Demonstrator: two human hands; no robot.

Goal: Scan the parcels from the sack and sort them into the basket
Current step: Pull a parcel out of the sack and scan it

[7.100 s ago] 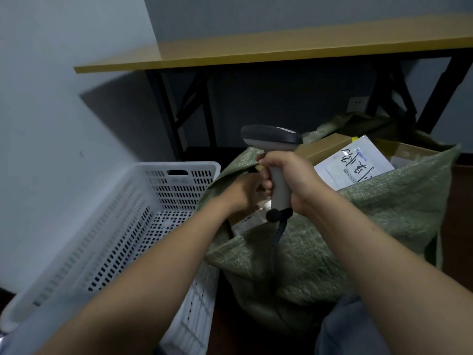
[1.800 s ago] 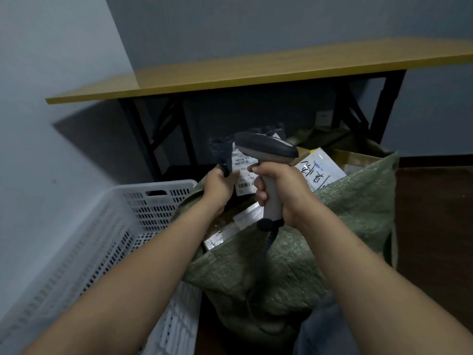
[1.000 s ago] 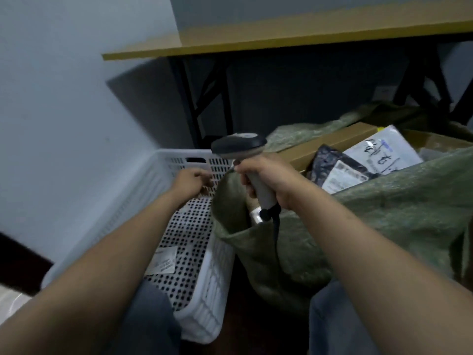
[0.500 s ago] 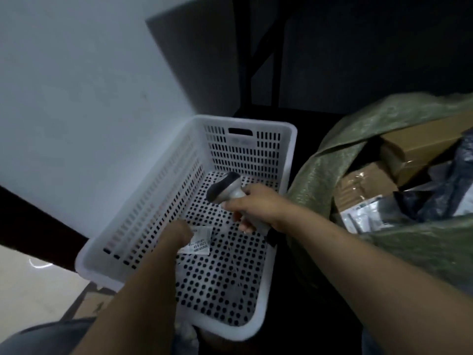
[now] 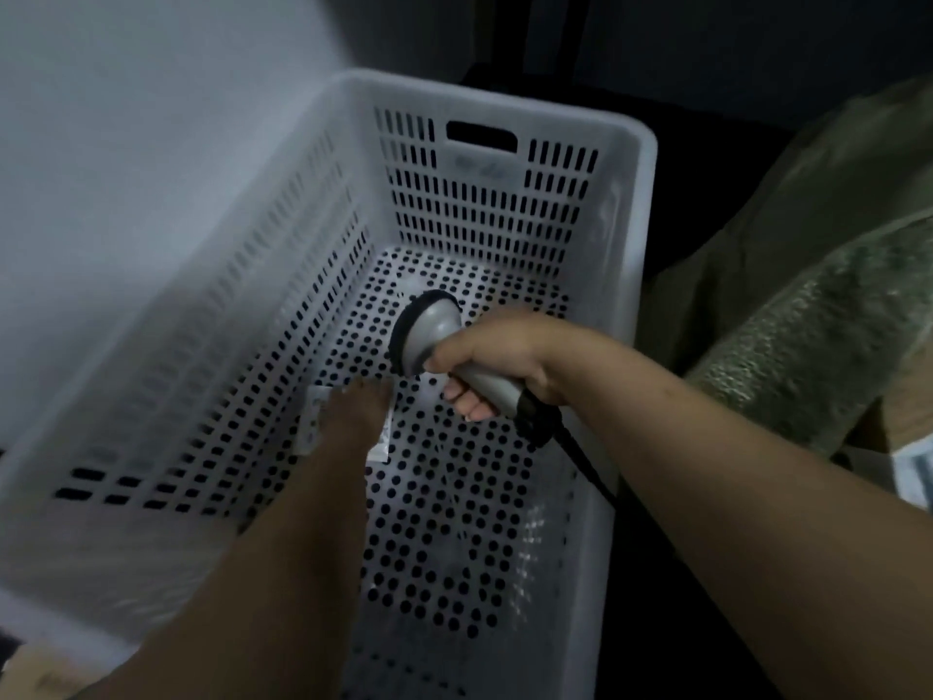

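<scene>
A white perforated basket (image 5: 626, 204) fills the middle of the head view. On its floor lies a small flat white parcel (image 5: 310, 421) with a label. My left hand (image 5: 361, 411) reaches down into the basket and rests on that parcel, covering most of it; the hand is blurred and its fingers look stretched out. My right hand (image 5: 497, 353) grips the handle of a grey barcode scanner (image 5: 429, 338), whose head points down at the basket floor just beyond the parcel. The green woven sack (image 5: 818, 315) stands to the right of the basket.
A pale wall runs along the basket's left side. The scanner's black cable (image 5: 580, 457) trails over the basket's right rim. A white parcel corner (image 5: 914, 477) shows in the sack's mouth at the far right. Dark floor lies behind the basket.
My view has tilted further down and closer to the basket. My left hand has slid forward onto the small white parcel, and the scanner has dropped lower inside the basket.
</scene>
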